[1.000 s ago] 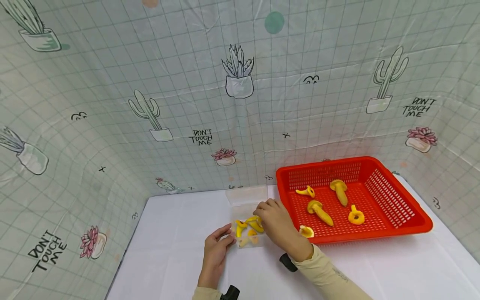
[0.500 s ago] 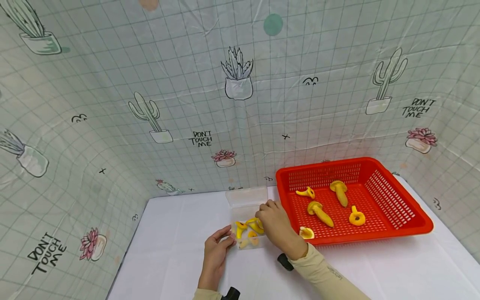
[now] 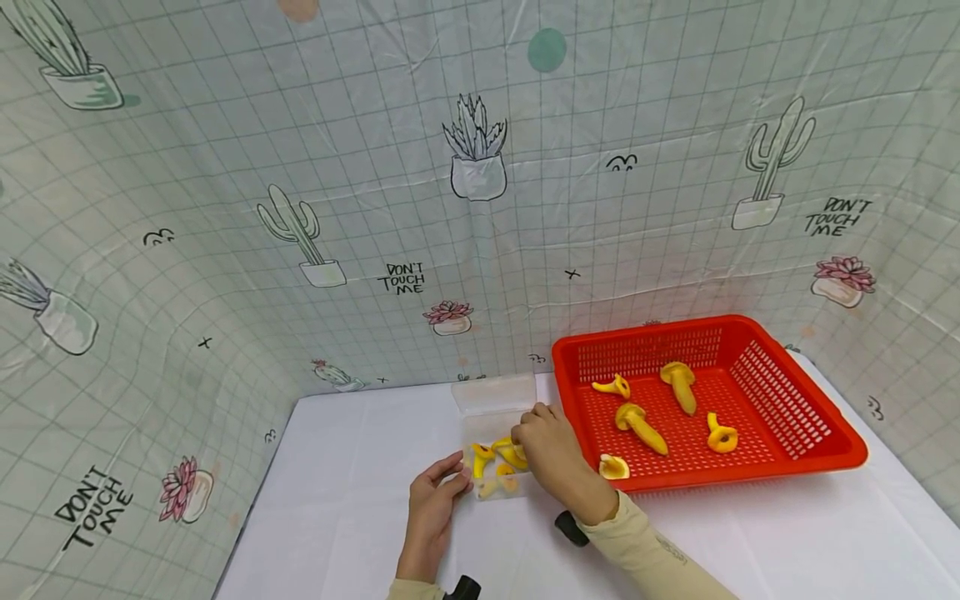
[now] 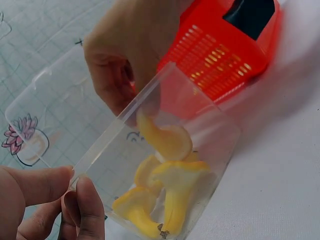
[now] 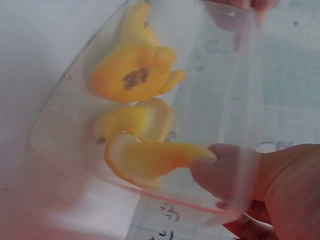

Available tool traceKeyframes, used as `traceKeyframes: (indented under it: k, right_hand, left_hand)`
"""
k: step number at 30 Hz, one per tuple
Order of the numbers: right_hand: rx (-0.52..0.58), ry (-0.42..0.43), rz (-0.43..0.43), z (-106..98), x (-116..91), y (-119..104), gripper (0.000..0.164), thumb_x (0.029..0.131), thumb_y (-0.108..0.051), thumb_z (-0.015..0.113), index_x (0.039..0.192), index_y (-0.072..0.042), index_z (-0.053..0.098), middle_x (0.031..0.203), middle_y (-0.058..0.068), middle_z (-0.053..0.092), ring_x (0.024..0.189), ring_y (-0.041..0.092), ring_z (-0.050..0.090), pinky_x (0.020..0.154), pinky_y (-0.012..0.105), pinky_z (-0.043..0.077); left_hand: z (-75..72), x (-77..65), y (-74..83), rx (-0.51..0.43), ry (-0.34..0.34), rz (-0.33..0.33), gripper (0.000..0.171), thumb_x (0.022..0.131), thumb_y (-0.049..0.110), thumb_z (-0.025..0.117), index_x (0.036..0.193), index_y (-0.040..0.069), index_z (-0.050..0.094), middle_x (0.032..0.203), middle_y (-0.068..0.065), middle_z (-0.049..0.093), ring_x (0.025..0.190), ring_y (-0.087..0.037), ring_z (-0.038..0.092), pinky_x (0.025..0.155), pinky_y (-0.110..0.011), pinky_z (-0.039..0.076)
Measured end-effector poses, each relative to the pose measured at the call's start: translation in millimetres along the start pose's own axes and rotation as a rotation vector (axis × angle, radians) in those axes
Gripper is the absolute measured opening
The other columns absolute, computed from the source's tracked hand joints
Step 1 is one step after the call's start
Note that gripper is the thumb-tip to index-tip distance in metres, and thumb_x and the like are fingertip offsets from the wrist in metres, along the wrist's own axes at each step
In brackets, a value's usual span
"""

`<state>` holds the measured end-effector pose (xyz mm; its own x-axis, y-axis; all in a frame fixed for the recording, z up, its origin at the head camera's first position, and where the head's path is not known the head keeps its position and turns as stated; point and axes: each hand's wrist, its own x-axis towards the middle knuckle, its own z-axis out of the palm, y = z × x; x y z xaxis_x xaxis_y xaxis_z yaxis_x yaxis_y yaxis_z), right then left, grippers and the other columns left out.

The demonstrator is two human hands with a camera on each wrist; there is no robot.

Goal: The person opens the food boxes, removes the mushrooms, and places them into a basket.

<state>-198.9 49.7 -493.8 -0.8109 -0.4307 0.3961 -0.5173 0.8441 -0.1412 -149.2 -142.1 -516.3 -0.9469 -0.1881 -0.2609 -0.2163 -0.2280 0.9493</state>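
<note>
A clear plastic box (image 4: 120, 119) stands on the table with its lid (image 3: 495, 393) folded back. The thumb and fingers of my left hand (image 3: 433, 504) pinch its rim at the left side. From the right, my right hand (image 3: 553, 454) reaches into the box and pinches a yellow mushroom (image 5: 160, 155) by the stem end. This mushroom's cap is low in the box, right at the others. Several more yellow mushrooms (image 4: 180, 190) lie together on the bottom. In the head view the right hand covers the box's right end.
Beside the box on the right stands a red perforated basket (image 3: 828, 425). Spread over its floor are several yellow mushrooms (image 3: 642, 429). A white cloth (image 3: 345, 492) covers the table, and a curtain (image 3: 480, 233) printed with cacti hangs behind and at the sides.
The ring-shaped mushroom in the basket has tipped slightly to the right. My right hand has shifted only a little over the box; my left hand keeps its place at the rim.
</note>
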Motion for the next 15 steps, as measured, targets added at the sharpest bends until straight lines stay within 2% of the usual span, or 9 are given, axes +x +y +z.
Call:
traceKeyframes:
  k: [5, 11, 15]
  right_hand:
    - [0.088, 0.104, -0.006, -12, -4, -2, 0.021, 0.078, 0.006, 0.086, 0.082, -0.014, 0.082, 0.084, -0.001, 0.074, 0.086, 0.021, 0.060, 0.087, 0.039, 0.052]
    - [0.193, 0.211, -0.004, -33, -16, -6, 0.021, 0.075, 0.000, 0.093, 0.084, -0.014, 0.081, 0.086, -0.004, 0.073, 0.091, 0.019, 0.061, 0.086, 0.038, 0.051]
    - [0.237, 0.289, -0.003, -46, -21, -4, 0.026, 0.072, 0.002, 0.095, 0.087, -0.014, 0.081, 0.088, -0.005, 0.073, 0.093, 0.020, 0.063, 0.087, 0.039, 0.053]
  left_hand:
    - [0.7, -0.4, 0.5, -0.010, 0.002, 0.004, 0.044, 0.095, -0.011, 0.068, 0.136, -0.020, 0.057, 0.107, -0.008, 0.060, 0.084, -0.010, 0.062, 0.076, -0.019, 0.061]
    - [-0.6, -1.7, 0.4, -0.013, -0.004, -0.003, 0.045, 0.094, -0.012, 0.068, 0.137, -0.020, 0.057, 0.105, -0.006, 0.059, 0.084, -0.010, 0.061, 0.076, -0.019, 0.061]
    - [-0.3, -1.0, 0.4, -0.020, -0.008, 0.001, 0.045, 0.094, -0.012, 0.068, 0.137, -0.020, 0.057, 0.106, -0.007, 0.059, 0.085, -0.010, 0.061, 0.076, -0.019, 0.061]
